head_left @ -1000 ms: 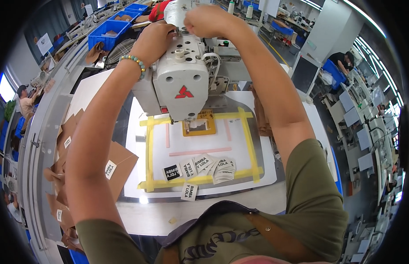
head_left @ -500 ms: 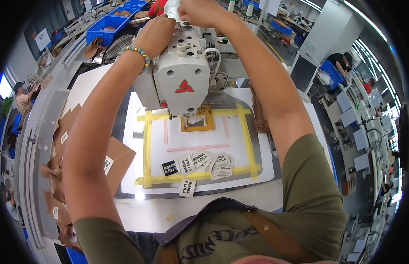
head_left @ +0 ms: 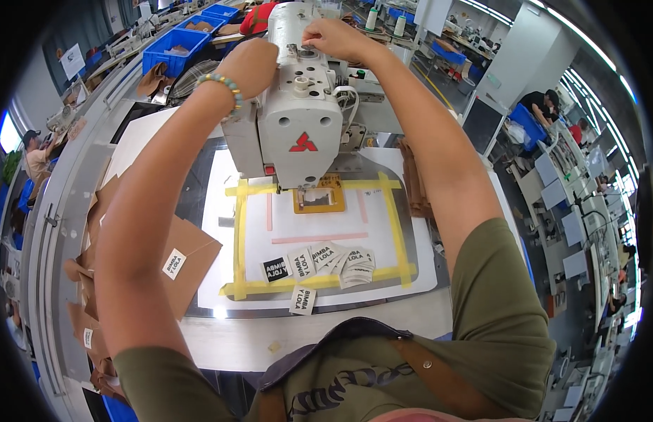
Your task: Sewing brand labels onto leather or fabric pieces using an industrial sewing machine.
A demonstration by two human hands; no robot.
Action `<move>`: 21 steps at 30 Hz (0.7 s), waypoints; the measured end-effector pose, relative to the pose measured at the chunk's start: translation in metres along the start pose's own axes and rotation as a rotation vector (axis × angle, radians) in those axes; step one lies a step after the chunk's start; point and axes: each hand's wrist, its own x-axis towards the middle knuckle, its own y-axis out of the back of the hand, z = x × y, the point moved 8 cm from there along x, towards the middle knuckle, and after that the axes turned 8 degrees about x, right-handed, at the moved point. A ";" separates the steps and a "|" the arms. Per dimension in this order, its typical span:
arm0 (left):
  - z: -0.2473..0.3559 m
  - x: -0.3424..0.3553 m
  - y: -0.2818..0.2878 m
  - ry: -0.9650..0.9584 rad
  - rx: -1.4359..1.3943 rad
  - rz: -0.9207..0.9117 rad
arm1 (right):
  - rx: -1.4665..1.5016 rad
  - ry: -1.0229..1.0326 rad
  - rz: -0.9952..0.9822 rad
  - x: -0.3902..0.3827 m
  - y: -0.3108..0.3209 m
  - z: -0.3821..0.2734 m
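Both my arms reach up to the white sewing machine head (head_left: 298, 119). My left hand (head_left: 255, 67), a beaded bracelet at its wrist, is closed against the machine's upper left side; its fingertips are hidden. On the right, my right hand (head_left: 335, 39) pinches just above the machine's top, beside small metal thread guides (head_left: 298, 53). Whatever the fingers hold is too small to make out. Below the head lies a yellow frame (head_left: 319, 199) on a white sheet edged with yellow tape (head_left: 240, 239). Several white fabric labels (head_left: 302, 262) and one black label (head_left: 275, 269) lie scattered near its front.
Brown cut pieces with white labels (head_left: 189, 260) are piled at the left. More brown pieces (head_left: 416, 179) lie right of the machine. Blue bins (head_left: 173, 49) stand at the back left, thread cones (head_left: 400, 21) behind right. Other people work at distant benches.
My right hand has moved slightly right and down, near the machine's top. My left hand has dropped a little, still closed. The whole view has shifted slightly; the labels lie as before.
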 end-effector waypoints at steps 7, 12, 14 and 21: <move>-0.033 -0.061 0.002 0.200 -0.416 -0.251 | 0.065 0.075 0.194 -0.022 -0.010 -0.001; -0.043 -0.082 -0.008 0.320 -0.690 -0.388 | 0.053 -0.001 0.255 -0.026 -0.007 -0.004; -0.049 -0.093 -0.021 0.437 -0.877 -0.564 | 0.106 -0.007 0.261 -0.030 -0.007 -0.004; -0.051 -0.111 -0.027 0.344 -1.050 -0.620 | 0.044 -0.039 0.385 -0.038 0.003 -0.009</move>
